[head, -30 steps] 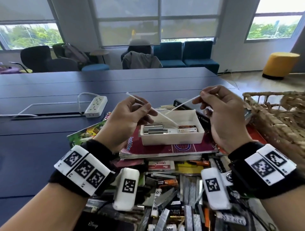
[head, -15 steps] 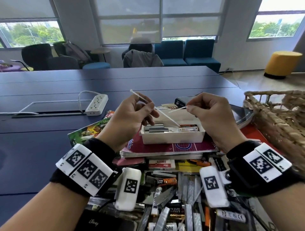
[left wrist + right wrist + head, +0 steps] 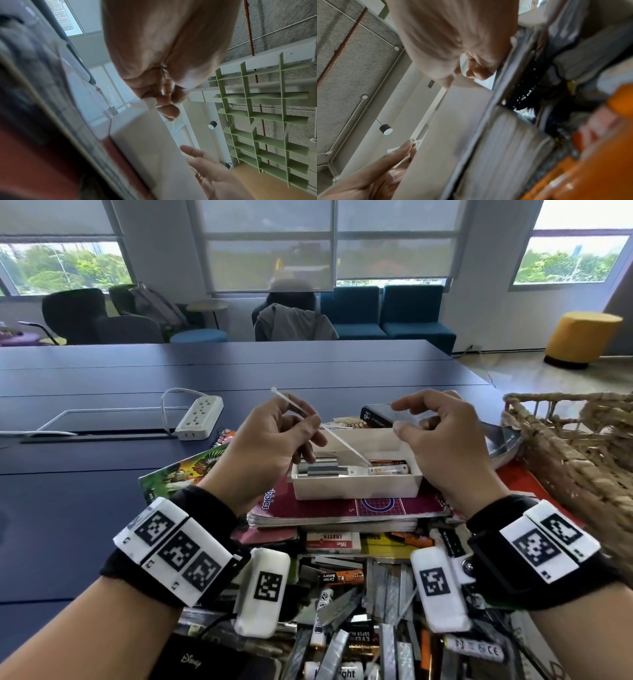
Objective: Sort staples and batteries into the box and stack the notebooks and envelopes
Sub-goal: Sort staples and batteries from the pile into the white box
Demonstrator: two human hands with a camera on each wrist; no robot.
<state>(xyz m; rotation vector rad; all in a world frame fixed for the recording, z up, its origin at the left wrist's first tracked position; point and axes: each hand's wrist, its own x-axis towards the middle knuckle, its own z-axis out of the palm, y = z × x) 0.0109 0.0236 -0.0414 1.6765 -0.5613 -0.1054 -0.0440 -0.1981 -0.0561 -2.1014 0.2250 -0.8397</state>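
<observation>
A white cable tie (image 3: pixel 318 426) is being pinched in the left grip (image 3: pixel 274 440). The right grip (image 3: pixel 442 446) is being held loosely open, empty, with the white box (image 3: pixel 356 484) just below both.

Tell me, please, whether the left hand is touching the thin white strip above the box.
Touching. The head view shows the left hand pinching the white strip between thumb and fingers, its end slanting into the white box.

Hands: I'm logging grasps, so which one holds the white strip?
The left hand; it pinches the strip above the box. The right hand holds nothing.
</observation>
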